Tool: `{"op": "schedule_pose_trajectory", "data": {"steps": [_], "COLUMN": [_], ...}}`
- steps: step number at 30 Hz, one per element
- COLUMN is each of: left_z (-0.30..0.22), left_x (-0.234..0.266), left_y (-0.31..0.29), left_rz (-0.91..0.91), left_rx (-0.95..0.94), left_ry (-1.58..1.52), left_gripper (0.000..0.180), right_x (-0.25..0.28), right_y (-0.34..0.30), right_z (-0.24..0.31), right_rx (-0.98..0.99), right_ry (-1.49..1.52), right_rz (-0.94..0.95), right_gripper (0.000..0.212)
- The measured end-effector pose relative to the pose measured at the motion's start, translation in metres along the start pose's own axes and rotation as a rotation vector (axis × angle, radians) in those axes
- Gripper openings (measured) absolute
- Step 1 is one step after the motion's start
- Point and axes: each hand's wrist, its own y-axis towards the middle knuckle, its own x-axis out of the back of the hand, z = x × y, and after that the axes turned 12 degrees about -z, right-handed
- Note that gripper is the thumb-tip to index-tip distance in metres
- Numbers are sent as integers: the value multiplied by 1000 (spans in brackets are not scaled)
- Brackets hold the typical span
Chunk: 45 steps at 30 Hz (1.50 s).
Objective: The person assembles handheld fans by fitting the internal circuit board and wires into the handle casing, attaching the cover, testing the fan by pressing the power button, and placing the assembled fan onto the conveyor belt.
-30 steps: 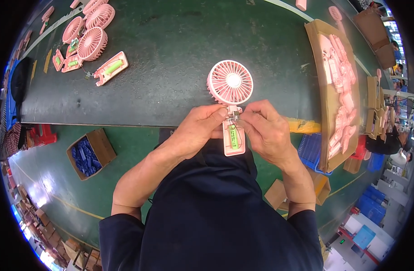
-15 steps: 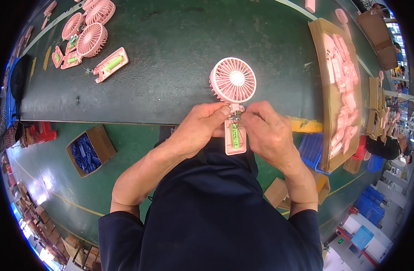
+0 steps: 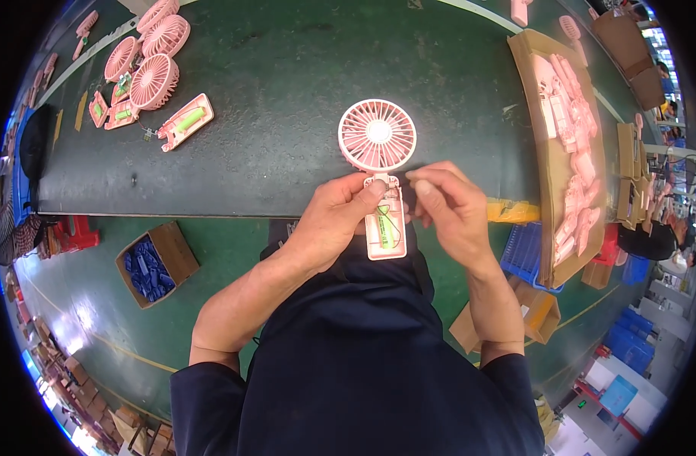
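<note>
Two hands meet at frame centre: the pink fan (image 3: pixel 378 163) is clamped by the left hand (image 3: pixel 334 224), while the right hand (image 3: pixel 447 205) is pinched together beside its open handle. Thin wires could be snagged.

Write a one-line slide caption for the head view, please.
Both hands, left hand and right hand, hold an open pink handheld fan.

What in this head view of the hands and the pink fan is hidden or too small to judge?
- Left hand covers the left side of the pink fan handle.
- Right hand fingertips: whether they pinch anything is too small to tell.
- Wiring beside the green cell: too fine.
- Cardboard tray parts blur near the rim.
</note>
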Motion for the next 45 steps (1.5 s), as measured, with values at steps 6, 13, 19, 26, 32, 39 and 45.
{"op": "schedule_pose_trajectory", "data": {"steps": [6,13,19,26,32,39,45], "left_z": [2,1,-3,-2,10,10,-2], "left_x": [-3,-2,-2,0,3,-5,-4], "left_y": [0,0,0,2,4,-1,-3], "left_rz": [-21,-37,-10,11,-7,-77,-73], "left_rx": [-24,8,33,26,-101,-127,87], "left_ry": [46,80,68,65,183,169,-49], "left_gripper": [37,38,41,43,38,32,31], "right_x": [-6,-11,-14,-15,-16,-22,-21], "right_y": [-5,-3,-4,-5,-10,-15,-16], "right_z": [-4,4,3,-3,-3,-11,-11], "right_rx": [-106,-145,-162,-117,-110,-98,-112], "right_ry": [104,64,54,15,3,58,66], "right_rz": [39,40,-7,-42,-26,-68,-75], "right_gripper": [21,22,21,20,21,19,21]}}
